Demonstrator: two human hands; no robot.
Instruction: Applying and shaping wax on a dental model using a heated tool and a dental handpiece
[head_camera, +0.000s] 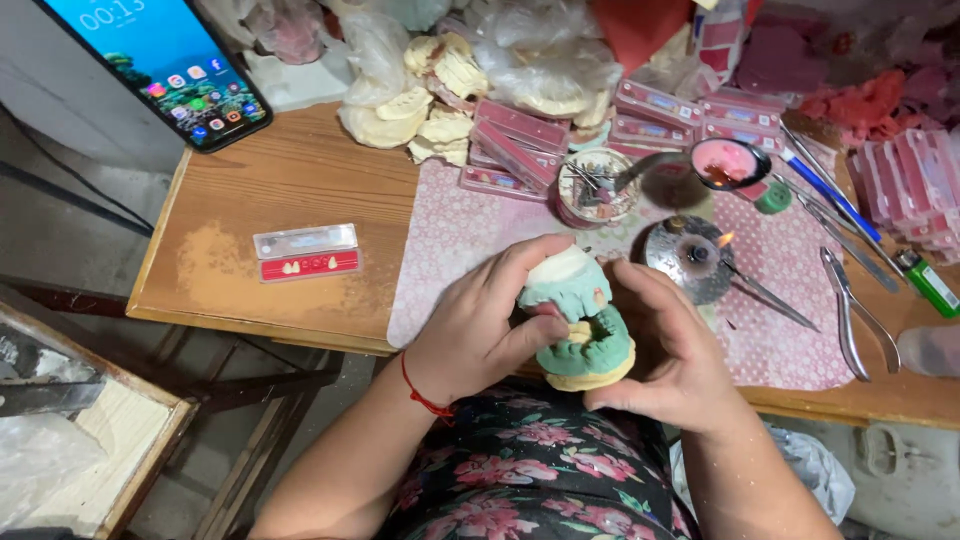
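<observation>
Nearest me, above the flowered lap, I see both hands closed on a dental cast model (580, 325): green and cream upper and lower halves set one over the other, held just off the near edge of the bench (290, 190). My left hand (480, 325) has its fingers (520, 262) wrapped over the top half, thumb pressed on the side; my right hand (670, 345) cups the lower half from the other side, fingers curled tight under it.

To the left the wooden bench lies open, with only a small red and clear strip of false teeth (306, 252) well apart from the hands. The bench edge drops away left and near.

Just beyond the hands, a small metal spirit lamp (690, 255) burns with a flame, pliers (850, 310) lying to its right. Farther on, a round tin (597, 185) holds thin metal tools, and a pink bowl (730, 162) holds dark residue. At the back lie stacked pink tooth cards (520, 135), plaster casts (420, 110) and a phone (165, 65).
</observation>
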